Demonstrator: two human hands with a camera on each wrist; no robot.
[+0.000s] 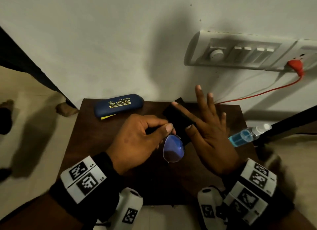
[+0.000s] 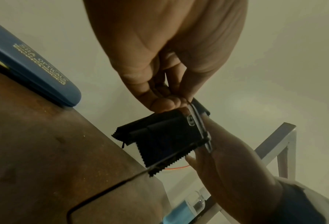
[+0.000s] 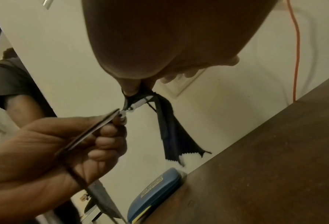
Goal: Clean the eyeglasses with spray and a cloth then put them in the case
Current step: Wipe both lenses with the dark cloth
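Thin-framed eyeglasses hang over the dark table [image 1: 103, 152], one bluish lens [image 1: 173, 149] showing. My left hand [image 1: 169, 127] pinches the frame near the bridge. A black cloth [image 1: 178, 120] is folded over the other lens, which it hides. My right hand [image 1: 182, 116] pinches the cloth between thumb and index finger, with its other fingers spread straight. In the left wrist view the cloth [image 2: 159, 136] wraps the frame [image 2: 198, 121]. In the right wrist view the cloth [image 3: 169, 131] hangs below my thumb. The blue case [image 1: 118, 104] lies shut at the table's back left. The spray bottle [image 1: 247, 135] lies at the right edge.
A wall stands directly behind the table. A switch panel [image 1: 240, 51] with a red plug and cable [image 1: 257, 92] is on it at the upper right. A dark metal frame [image 1: 288, 121] rises beside the bottle. Someone's foot [image 1: 66, 108] rests on the floor to the left.
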